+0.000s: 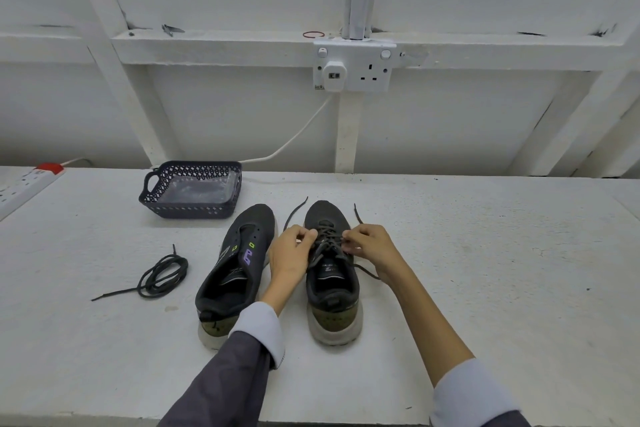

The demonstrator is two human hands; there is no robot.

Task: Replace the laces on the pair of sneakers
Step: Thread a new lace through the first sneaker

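Note:
Two dark sneakers stand side by side on the white table, toes pointing away from me. The left sneaker (pixel 235 263) has bare eyelets and no lace. The right sneaker (pixel 330 274) carries a dark lace (pixel 327 243) crossed through its eyelets, with loose ends trailing past the toe on both sides. My left hand (pixel 289 255) pinches the lace at the left side of the eyelets. My right hand (pixel 369 244) pinches it at the right side. A second dark lace (pixel 161 276) lies coiled on the table to the left of the shoes.
A dark perforated basket (pixel 152 198) with a clear plastic bag inside sits behind the left sneaker. A white power strip (pixel 24 184) lies at the far left edge. A wall socket (pixel 353 68) with a plugged adapter and white cable is on the wall behind.

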